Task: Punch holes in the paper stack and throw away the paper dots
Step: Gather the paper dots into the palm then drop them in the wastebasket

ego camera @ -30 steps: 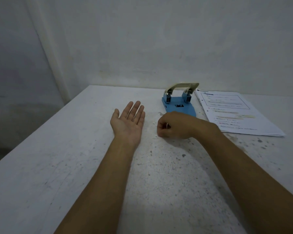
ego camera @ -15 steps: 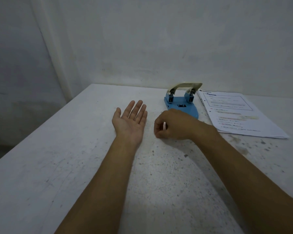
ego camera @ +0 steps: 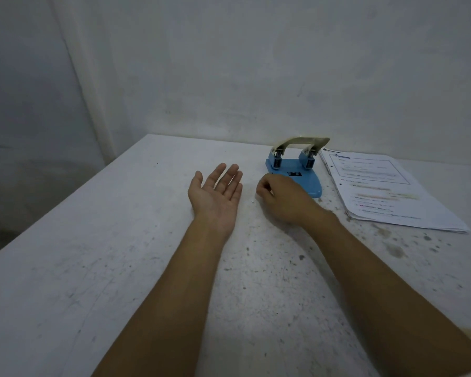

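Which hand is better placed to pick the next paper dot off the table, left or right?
Right. The right hand is curled, fingertips pinched low over the table just in front of the hole punch. The left hand lies flat, palm up, better suited to receiving dots.

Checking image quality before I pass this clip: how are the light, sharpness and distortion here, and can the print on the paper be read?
Head view: dim, flat, bluish light with no glare; soft shadows under both forearms. Wide-angle bending stretches the forearms and table edges. The left hand, right hand and hole punch are reasonably sharp; the print on the paper stack is too smeared to read.
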